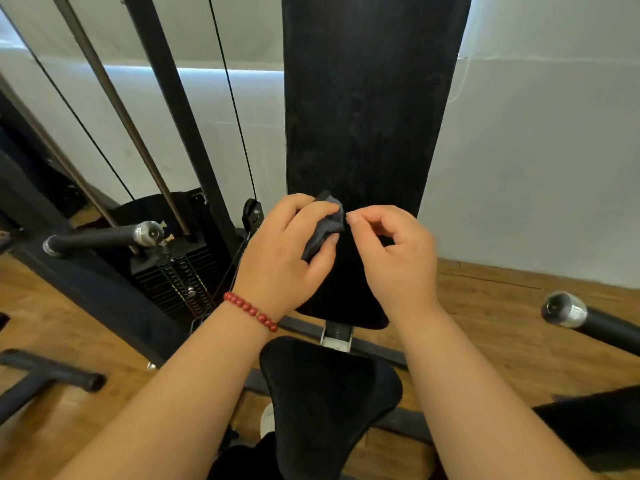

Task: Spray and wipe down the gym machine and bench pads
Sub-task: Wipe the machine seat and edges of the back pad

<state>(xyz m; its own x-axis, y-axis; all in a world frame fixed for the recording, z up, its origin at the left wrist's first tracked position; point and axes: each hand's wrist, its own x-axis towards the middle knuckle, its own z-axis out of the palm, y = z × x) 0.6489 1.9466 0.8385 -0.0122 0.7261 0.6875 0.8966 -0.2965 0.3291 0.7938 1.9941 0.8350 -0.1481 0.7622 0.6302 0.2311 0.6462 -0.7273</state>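
Two bare arms reach out over a black seat pad (329, 393), which sits low and closest. Past it stands the tall black back pad (367, 116), going up toward the white wall (536, 150). The left hand (287, 251), with a red bead bracelet (251, 311) on its wrist, has its fingers curled tight round a grey cloth (329, 220). The cloth is bunched up in front of the low part of the back pad. The right hand (394, 251) is just beside the cloth with its fingers bent in. I cannot tell if it pinches the cloth's edge. Far left is a weight stack (180, 278) and a bar handle (104, 237). Another handle (588, 320) pokes in on the right, above the wood floor (485, 306).
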